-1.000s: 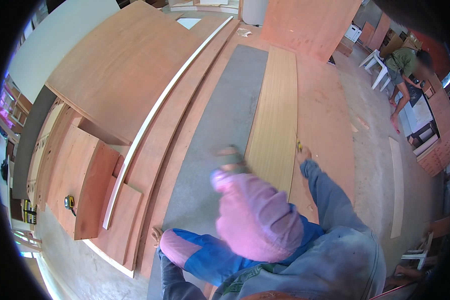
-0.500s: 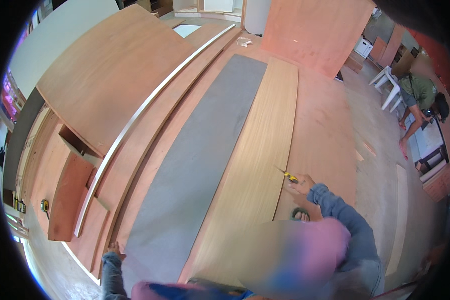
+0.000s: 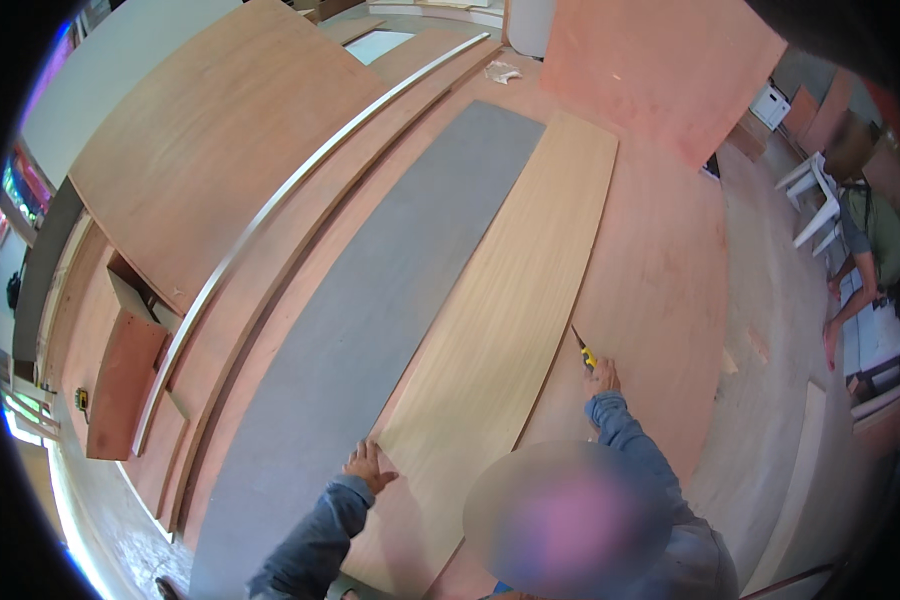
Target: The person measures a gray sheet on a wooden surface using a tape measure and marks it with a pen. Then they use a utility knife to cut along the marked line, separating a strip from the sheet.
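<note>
A long, pale wood-grain sheet [image 3: 510,270] lies lengthwise beside a grey sheet [image 3: 370,270], both on a reddish plywood surface. My left hand [image 3: 370,467] rests with fingers outstretched on the near left edge of the wood-grain sheet, by the grey one. In my right hand [image 3: 602,377] is a yellow-and-black knife [image 3: 589,356] with a thin, dark, pointed blade. My fingers are wrapped round its handle. The blade points away from me, close to the right edge of the wood-grain sheet. A blurred patch hides part of the lower middle.
Left of the sheets run a white strip [image 3: 240,243] and long boards. A box-like wooden piece [image 3: 130,390] and a tape measure [image 3: 81,399] lie farther left. Large plywood panel [image 3: 660,75] stands at the back. A person [image 3: 865,245] is bent over near a white stool [image 3: 818,205] at right.
My left hand has moved right, from the boards at left onto the wood-grain sheet. The knife in my right hand has turned from pointing left to pointing away. The view has shifted.
</note>
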Tool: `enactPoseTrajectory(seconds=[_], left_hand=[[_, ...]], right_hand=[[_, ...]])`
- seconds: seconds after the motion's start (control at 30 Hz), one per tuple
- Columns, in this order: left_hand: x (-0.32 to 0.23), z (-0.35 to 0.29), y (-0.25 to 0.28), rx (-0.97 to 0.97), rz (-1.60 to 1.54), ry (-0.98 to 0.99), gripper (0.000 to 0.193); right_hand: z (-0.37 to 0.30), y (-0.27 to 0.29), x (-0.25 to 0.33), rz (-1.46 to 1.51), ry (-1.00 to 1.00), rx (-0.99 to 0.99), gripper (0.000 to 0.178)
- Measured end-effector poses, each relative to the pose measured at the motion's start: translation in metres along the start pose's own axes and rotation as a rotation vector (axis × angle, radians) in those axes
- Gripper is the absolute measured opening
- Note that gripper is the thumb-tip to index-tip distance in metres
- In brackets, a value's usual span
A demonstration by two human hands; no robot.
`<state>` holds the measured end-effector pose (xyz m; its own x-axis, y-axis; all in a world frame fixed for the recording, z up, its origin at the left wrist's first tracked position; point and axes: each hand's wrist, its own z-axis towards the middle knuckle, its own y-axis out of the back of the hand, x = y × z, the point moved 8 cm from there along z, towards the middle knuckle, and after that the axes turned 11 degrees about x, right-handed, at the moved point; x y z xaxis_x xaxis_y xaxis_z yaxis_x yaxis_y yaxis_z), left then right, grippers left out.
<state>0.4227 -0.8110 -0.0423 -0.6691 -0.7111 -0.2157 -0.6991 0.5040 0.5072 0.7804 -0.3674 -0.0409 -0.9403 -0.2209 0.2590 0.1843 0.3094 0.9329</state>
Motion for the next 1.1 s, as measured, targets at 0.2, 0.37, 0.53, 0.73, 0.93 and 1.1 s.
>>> enactPoseTrajectory(seconds=[0.2, 0.37, 0.53, 0.73, 0.93, 1.1], left_hand=[[-0.032, -0.005, -0.020, -0.147, -0.150, 0.177, 0.126], [-0.023, 0.001, -0.023, -0.157, -0.211, 0.248, 0.133], [-0.021, 0.002, -0.020, -0.188, -0.263, 0.277, 0.135], [-0.014, 0.004, -0.028, -0.186, -0.280, 0.295, 0.140], [-0.012, 0.010, -0.029, -0.153, -0.144, 0.268, 0.139], [-0.023, 0.012, -0.016, -0.083, -0.085, 0.297, 0.132]], right_hand=[[-0.007, 0.007, -0.009, -0.019, 0.154, -0.102, 0.044], [-0.021, -0.008, -0.014, -0.130, 0.226, -0.172, 0.048], [-0.010, -0.009, -0.015, -0.122, 0.262, -0.113, 0.049], [-0.012, -0.009, -0.013, -0.138, 0.225, -0.038, 0.047], [-0.015, -0.006, -0.011, -0.154, 0.226, -0.114, 0.047], [-0.019, -0.002, -0.011, -0.156, 0.237, -0.152, 0.045]])
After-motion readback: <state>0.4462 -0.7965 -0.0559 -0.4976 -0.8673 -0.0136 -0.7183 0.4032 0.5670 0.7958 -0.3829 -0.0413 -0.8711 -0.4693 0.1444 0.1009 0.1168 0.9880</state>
